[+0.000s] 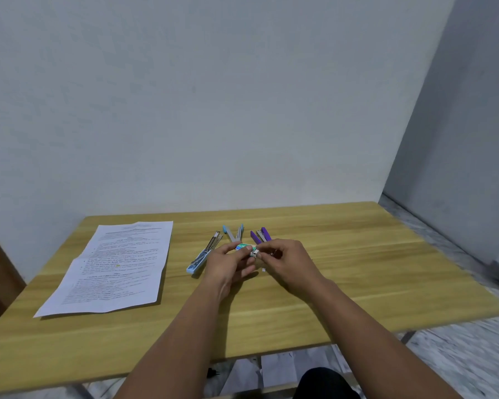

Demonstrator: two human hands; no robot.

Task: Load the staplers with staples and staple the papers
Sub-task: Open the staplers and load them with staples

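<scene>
1. A light wooden bench (329, 272) stands against a pale wall and carries everything the job needs; a person's two bare forearms reach in over its near edge and meet at its middle.

2. Printed papers (113, 269) lie flat at the bench's left, two sheets overlapping, well apart from the hands and not yet stapled.

3. Three staplers lie hinged open in a fan just beyond the hands: a light blue stapler (204, 254) on the left, its long axis slanting from near-left to far-right; a grey-and-blue stapler (233, 233) in the middle; a purple stapler (260, 236) on the right. Whether any channel holds staples cannot be told.

4. The left hand (228, 263) has its grip curled round a small green staple box (242, 247), thumb on top, holding it just above the bench.

5. The right hand (285, 260) pinches at the box's white open end (254, 252), fingertips closed tight there; whether a strip of staples is already between them is too small to tell.

6. The box's long axis runs left to right between the two grips, so its contents should draw out rightward. The purple stapler lies just beyond the right hand, the likeliest first to be loaded.

7. A small white scrap (263, 269) lies on the bench below the right hand.
</scene>
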